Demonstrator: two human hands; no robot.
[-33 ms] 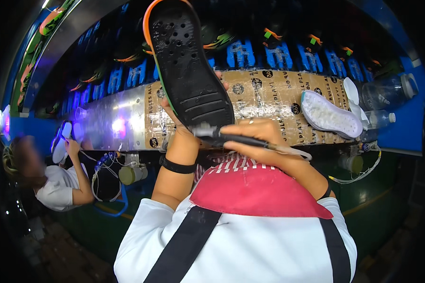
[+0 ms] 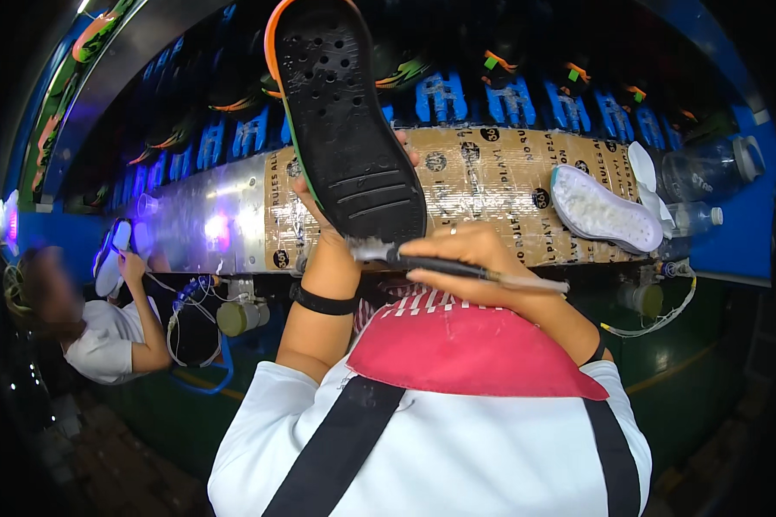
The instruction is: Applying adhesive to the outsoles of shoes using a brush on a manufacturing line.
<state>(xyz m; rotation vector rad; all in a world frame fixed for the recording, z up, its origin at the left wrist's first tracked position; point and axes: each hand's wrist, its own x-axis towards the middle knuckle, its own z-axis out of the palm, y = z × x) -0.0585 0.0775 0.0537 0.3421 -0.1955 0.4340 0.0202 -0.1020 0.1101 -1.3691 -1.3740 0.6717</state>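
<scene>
My left hand [image 2: 316,208] is closed round a large black shoe sole [image 2: 349,129] from beneath, with fingertips showing at its right edge. The sole stands up in front of me, its wet-looking, hole-dotted face toward me and an orange and green rim on its left. In my right hand [image 2: 478,254] is a black-handled brush [image 2: 444,261], held nearly level. Its pale, blurred bristles lie at the sole's lower end, near my left wrist. I cannot tell whether they touch the sole.
A printed cardboard sheet [image 2: 483,189] covers the bench. On its right lie a white sole [image 2: 599,211] and clear plastic bottles [image 2: 694,219]. Blue clamps [image 2: 440,96] line the back. At left, a person [image 2: 116,340] holds another sole [image 2: 109,267] beside a metal surface [image 2: 198,211].
The brush head has moved slightly lower on the sole, and the brush's tail end has swung a little. The sole has shifted very slightly to the right.
</scene>
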